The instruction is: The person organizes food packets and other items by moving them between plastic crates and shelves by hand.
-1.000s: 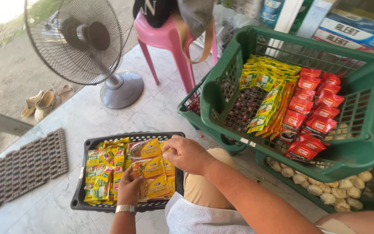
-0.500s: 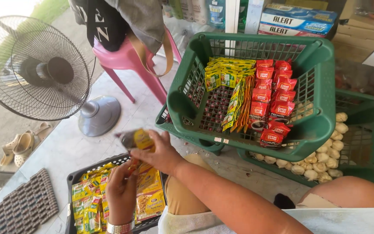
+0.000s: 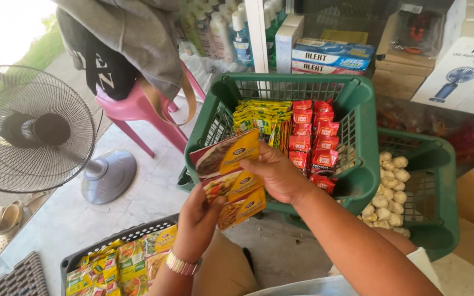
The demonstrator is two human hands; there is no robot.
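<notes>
Both my hands hold up a fanned stack of yellow and red seasoning sachets (image 3: 231,178) in front of the upper green basket (image 3: 357,109). My right hand (image 3: 278,172) grips the stack from the right with fingers over its top edge. My left hand (image 3: 198,219), with a watch on its wrist, pinches the lower sachets from below. The green basket holds rows of yellow packets (image 3: 259,115) and red packets (image 3: 314,140). Below me a black tray (image 3: 111,241) carries more yellow sachets (image 3: 122,266).
A second green basket (image 3: 440,181) at the right holds garlic bulbs (image 3: 385,189). A pink plastic chair (image 3: 138,109) draped with clothing stands behind. A standing fan (image 3: 28,131) is at the left, sandals (image 3: 1,222) beside it. Boxes and bottles line the shelf at the back.
Both hands lifted the sachets from over the black tray up to the green basket. The stack is now fanned out, and the view swung right and closer to the baskets.
</notes>
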